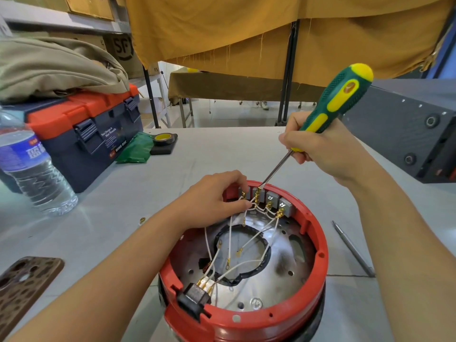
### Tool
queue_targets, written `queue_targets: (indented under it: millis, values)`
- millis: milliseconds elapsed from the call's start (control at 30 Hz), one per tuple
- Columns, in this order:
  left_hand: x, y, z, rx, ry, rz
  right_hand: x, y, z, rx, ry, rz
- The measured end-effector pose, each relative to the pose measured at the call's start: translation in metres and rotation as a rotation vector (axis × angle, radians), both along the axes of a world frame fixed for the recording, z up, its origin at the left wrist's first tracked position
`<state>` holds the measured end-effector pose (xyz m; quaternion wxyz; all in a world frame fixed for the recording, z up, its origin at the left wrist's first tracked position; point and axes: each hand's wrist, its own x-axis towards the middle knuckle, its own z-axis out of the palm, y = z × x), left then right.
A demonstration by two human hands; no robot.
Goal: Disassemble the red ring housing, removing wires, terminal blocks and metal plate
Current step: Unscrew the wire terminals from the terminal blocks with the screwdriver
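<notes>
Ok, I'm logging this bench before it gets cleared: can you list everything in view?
red ring housing: one, red, table centre
terminal blocks: row, grey, housing's far wall
wires: several, white, inside housing
metal plate: one, silver, housing floor
screwdriver: one, green-yellow, tip at terminals
toolbox: one, navy-orange, left
water bottle: one, clear, far left
tape roll: one, black-yellow, beside toolbox
left hand: pinches wires
right hand: grips screwdriver

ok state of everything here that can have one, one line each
red ring housing: open side up, wires still inside
terminal blocks: still mounted on far wall
white wires: some ends loose, some still attached
metal plate: still in housing
screwdriver: tip on a terminal
right hand: grips screwdriver
left hand: pinches wire at terminals
toolbox: lid shut
water bottle: upright
</notes>
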<state>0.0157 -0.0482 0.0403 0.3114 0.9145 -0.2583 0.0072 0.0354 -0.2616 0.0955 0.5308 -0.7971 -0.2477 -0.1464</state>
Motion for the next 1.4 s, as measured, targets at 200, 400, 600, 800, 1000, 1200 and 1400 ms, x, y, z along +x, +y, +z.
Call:
queue_targets:
  millis: [200, 400, 600, 800, 1000, 1200, 1400]
  values:
    - [0.0, 0.0, 0.0, 0.006, -0.043, -0.056, -0.001, 0.004, -0.001, 0.026, 0.026, -0.007]
    - [0.001, 0.0, 0.0, 0.06, -0.033, -0.021, -0.001, 0.006, -0.001, 0.094, 0.093, -0.008]
    - [0.0, -0.002, 0.001, 0.09, -0.031, -0.01, 0.0, 0.007, -0.002, 0.164, 0.169, -0.073]
    - [0.0, -0.002, 0.001, 0.087, -0.029, -0.003, 0.003, 0.008, -0.007, 0.329, 0.249, -0.175]
    - [0.0, -0.003, 0.001, 0.099, -0.037, -0.001, 0.006, 0.007, -0.008, 0.339, 0.318, -0.249]
    - [0.001, -0.003, 0.001, 0.108, -0.041, 0.003, 0.012, 0.0, -0.015, 0.475, 0.499, -0.315]
    - [0.0, -0.003, 0.001, 0.103, -0.044, 0.005, 0.017, -0.006, -0.023, 0.584, 0.608, -0.302]
